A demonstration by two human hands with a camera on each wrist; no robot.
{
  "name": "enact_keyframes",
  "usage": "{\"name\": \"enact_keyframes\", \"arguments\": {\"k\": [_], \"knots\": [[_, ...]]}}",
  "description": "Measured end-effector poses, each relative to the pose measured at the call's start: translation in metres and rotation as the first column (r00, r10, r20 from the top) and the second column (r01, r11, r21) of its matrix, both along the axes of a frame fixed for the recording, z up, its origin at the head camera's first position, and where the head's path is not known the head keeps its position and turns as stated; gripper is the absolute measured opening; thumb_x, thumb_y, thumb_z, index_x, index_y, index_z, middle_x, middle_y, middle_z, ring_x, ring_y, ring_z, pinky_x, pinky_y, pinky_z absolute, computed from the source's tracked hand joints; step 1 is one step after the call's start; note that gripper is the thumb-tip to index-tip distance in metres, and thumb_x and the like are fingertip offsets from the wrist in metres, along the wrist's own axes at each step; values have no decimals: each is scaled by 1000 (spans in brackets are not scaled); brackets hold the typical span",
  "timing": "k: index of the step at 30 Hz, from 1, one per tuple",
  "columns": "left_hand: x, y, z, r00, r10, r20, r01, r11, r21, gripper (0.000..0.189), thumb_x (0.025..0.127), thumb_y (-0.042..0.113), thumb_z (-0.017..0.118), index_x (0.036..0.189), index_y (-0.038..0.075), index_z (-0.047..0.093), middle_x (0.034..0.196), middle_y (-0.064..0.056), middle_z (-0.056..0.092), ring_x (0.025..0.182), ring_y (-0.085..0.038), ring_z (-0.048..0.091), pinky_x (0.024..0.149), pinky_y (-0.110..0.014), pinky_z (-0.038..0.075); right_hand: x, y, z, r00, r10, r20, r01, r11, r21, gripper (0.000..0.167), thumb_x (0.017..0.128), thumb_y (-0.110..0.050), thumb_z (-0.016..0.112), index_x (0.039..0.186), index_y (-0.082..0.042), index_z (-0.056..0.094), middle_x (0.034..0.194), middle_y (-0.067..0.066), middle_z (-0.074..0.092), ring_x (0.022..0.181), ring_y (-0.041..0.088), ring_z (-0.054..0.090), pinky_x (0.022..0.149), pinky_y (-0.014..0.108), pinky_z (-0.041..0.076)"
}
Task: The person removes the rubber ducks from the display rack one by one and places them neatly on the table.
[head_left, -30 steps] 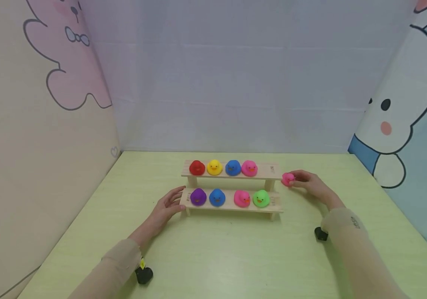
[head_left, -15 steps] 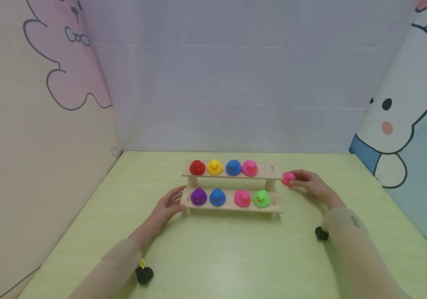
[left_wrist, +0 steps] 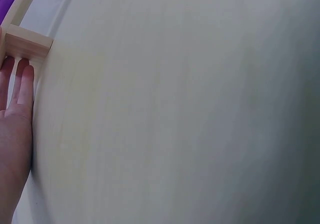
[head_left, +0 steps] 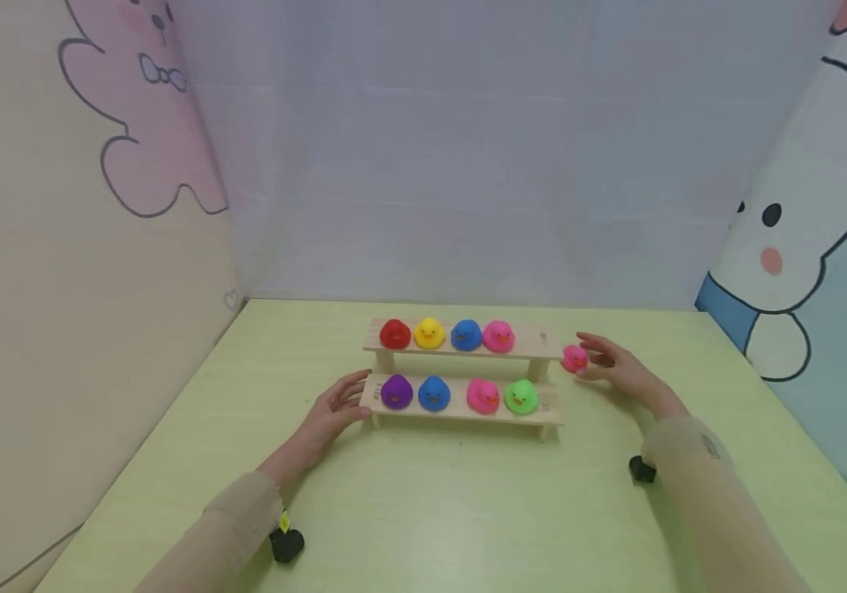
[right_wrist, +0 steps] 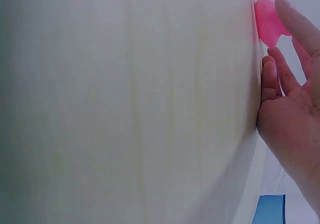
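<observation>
Pink duck (head_left: pixel 574 358), loose, one: just off the right end of the wooden rack (head_left: pixel 458 397), at the mouth of my right hand (head_left: pixel 618 371), the nearer; fingers parted, ungripped. Long axis: unclear. Left hand (head_left: pixel 328 413): fingers extended, touching the rack's left end. Open room: table (head_left: pixel 460 511) before the rack.

Head view high, forward-down; wrist views low, close; all share table (head_left: pixel 460 502).
</observation>
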State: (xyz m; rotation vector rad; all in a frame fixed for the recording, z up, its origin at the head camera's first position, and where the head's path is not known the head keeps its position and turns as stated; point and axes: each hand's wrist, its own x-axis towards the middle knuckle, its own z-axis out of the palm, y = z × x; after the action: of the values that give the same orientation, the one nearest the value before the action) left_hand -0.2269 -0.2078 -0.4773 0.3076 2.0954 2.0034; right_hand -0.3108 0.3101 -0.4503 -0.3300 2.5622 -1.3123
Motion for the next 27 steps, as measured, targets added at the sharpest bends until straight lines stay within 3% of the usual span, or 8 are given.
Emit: {"name": "enact_keyframes", "arguments": {"k": [6,11,19,27], "knots": [[0,3,-2,1000,11,26,-10,999,-35,66,95,12,62,154,17,32,155,-18,39,138,-33,47,116,-44,39,3,5,-5,1000,20,-21,-20,999,-25,77,94,-23,66,158,-14,23,161,24,26,140,50,33,112,70,26],[-1,2,-4,999,23,40,-22,999,-39,66,95,14,64,154,19,33,155,-16,40,139,-33,46,117,-46,38,1,3,3,1000,11,-14,-11,1000,-9,77,94,-31,66,158,-17,24,161,21,27,141,49,34,112,71,27],[-2,1,-5,998,32,47,-30,999,-44,65,95,16,65,152,22,35,154,-13,43,139,-30,47,116,-43,40,-6,-1,26,992,14,-125,-11,1000,24,71,97,-30,63,156,-13,28,159,21,33,138,48,39,108,69,35],[-2,1,-2,999,22,32,-21,999,-31,66,95,14,64,153,18,33,154,-15,42,138,-30,49,115,-40,41,-12,-14,62,975,54,-214,-54,999,8,68,96,-25,65,154,-14,33,158,18,35,138,44,40,108,68,35]]}}
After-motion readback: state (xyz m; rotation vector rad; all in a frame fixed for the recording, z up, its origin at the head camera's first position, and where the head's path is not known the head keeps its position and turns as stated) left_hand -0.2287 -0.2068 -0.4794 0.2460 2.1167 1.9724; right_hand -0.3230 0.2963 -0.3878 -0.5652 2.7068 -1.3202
